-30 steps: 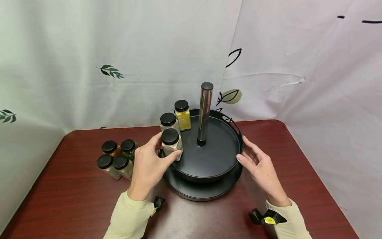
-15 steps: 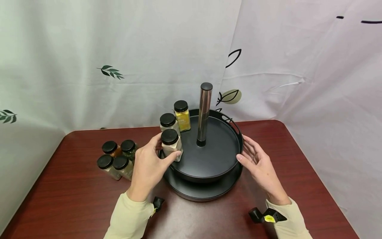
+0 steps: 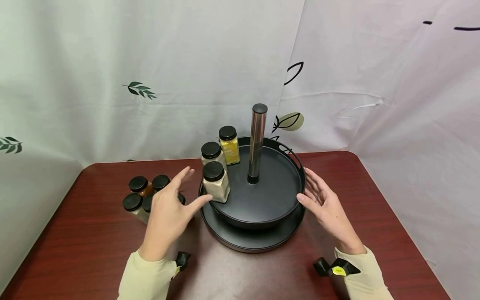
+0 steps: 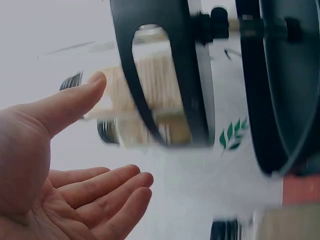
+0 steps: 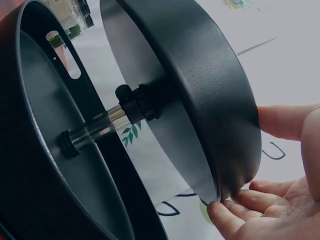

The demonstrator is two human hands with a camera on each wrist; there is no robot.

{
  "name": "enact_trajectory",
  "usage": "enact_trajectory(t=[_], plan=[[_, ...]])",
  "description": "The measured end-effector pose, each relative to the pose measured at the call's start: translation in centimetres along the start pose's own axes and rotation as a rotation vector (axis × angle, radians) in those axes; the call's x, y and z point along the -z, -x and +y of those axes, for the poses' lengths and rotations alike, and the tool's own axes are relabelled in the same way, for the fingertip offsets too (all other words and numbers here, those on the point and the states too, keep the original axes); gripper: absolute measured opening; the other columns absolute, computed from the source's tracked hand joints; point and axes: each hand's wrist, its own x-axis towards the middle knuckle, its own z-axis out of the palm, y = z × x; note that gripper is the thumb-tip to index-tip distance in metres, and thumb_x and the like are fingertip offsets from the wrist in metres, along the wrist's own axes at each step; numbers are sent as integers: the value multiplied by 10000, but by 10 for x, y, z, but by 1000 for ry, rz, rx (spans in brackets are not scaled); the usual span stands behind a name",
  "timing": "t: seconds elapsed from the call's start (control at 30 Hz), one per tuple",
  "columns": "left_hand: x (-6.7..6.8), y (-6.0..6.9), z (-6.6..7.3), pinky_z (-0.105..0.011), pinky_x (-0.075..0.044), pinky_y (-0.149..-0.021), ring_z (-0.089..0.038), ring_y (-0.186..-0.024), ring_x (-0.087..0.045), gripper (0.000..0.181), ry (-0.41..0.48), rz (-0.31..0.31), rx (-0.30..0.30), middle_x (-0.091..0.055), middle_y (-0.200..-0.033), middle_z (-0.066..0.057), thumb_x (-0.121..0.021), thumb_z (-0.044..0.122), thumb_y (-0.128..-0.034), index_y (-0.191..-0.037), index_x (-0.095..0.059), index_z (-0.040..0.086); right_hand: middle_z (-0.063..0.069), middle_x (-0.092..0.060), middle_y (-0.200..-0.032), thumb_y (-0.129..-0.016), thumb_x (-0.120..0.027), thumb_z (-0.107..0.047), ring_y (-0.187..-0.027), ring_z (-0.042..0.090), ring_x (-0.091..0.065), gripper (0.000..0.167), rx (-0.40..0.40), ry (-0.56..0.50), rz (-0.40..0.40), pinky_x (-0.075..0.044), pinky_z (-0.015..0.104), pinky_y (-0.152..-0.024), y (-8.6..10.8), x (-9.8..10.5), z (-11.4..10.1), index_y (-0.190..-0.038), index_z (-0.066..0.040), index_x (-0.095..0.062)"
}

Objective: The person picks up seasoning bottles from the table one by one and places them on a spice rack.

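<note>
A black two-tier round tray stands on the table, its upper tray (image 3: 270,200) around a metal post (image 3: 257,141). On that tray's left side are a pale jar (image 3: 217,188) in front, another pale jar (image 3: 213,153) behind it and a yellow jar (image 3: 230,149). My left hand (image 3: 166,216) is just left of the front jar, fingers spread, holding nothing; in the left wrist view the hand (image 4: 75,165) has a gap between thumb and fingers. My right hand (image 3: 330,212) rests on the upper tray's right rim, thumb and fingertips touching its wall (image 5: 220,105) in the right wrist view.
Several black-lidded jars stand on the table left of the tray, partly behind my left hand; one has orange contents (image 3: 144,188). The lower tray (image 3: 251,243) juts out in front under the upper one. A patterned white cloth (image 3: 180,83) hangs behind the table (image 3: 93,241).
My left hand has let go of the front pale jar and moved left and slightly down, leaving the jar on the upper tray. My right hand has stayed at the rim.
</note>
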Motion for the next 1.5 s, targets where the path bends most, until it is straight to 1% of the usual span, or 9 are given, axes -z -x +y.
enact_trajectory(t=[0.27,0.43,0.77,0.97,1.03,1.27,1.33,1.43,1.5], plan=[[24,5,-24,-435,-529,-873,-322,-1066,-684,781,-26,103,48,-644,-1340,-74,-896,219,-774,-1447,-530,70,224,-303,-1594,-974,-610,20,-1434,172,-381,692,-9,-6,-10,-357,169,-1085,-2,1,-1,-1576,-21,-270],[36,9,-37,-389,-495,-915,-328,-1099,-656,775,-55,127,91,-628,-1354,-96,-884,146,-781,-1460,-516,76,220,-285,-1604,-976,-613,9,-1455,217,-350,702,-19,3,-24,-353,163,-1085,-3,2,0,-1583,-41,-264],[62,10,-72,-624,-425,-852,-481,-1141,-524,833,-161,37,223,-480,-1416,-303,-757,-3,-818,-1544,-349,13,188,-264,-1621,-963,-614,34,-1479,265,-299,737,2,-22,-32,-332,154,-1095,-6,3,2,-1594,-79,-251],[68,12,-100,-607,-409,-810,-410,-836,-528,888,-210,-11,291,-443,-1414,-354,-746,0,-802,-1559,-282,-13,222,-251,-1614,-954,-600,68,-1479,276,-291,732,33,-41,-41,-316,158,-1108,-8,1,3,-1587,-41,-250],[69,13,-107,-619,-406,-836,-423,-880,-532,911,-197,-40,298,-432,-1433,-352,-746,5,-794,-1566,-263,-12,230,-247,-1612,-951,-601,69,-1476,268,-294,732,36,-39,-40,-312,155,-1108,-8,1,3,-1586,-47,-256],[67,15,-121,-411,-425,-690,-296,-762,-576,927,-193,-137,266,-545,-1329,-295,-748,19,-770,-1562,-267,-4,244,-271,-1593,-946,-602,74,-1438,216,-361,732,41,-37,-34,-319,155,-1104,-8,1,5,-1585,-61,-269],[67,15,-124,-352,-451,-724,-365,-929,-617,912,-160,-150,270,-517,-1387,-303,-744,16,-782,-1559,-266,-9,242,-278,-1589,-947,-602,73,-1428,209,-377,733,42,-33,-35,-322,159,-1104,-8,1,5,-1586,-68,-271],[68,16,-128,-174,-442,-771,-462,-1183,-546,888,-93,-171,290,-475,-1432,-319,-742,20,-809,-1554,-261,-18,222,-288,-1592,-951,-605,57,-1422,224,-387,731,36,-11,-33,-327,162,-1103,-8,2,6,-1587,-74,-270],[68,17,-131,-64,-397,-738,-486,-1240,-507,879,-59,-185,305,-463,-1441,-320,-749,26,-817,-1547,-263,-28,210,-292,-1595,-954,-608,46,-1424,245,-383,730,29,5,-31,-331,166,-1102,-8,2,6,-1588,-68,-266]])
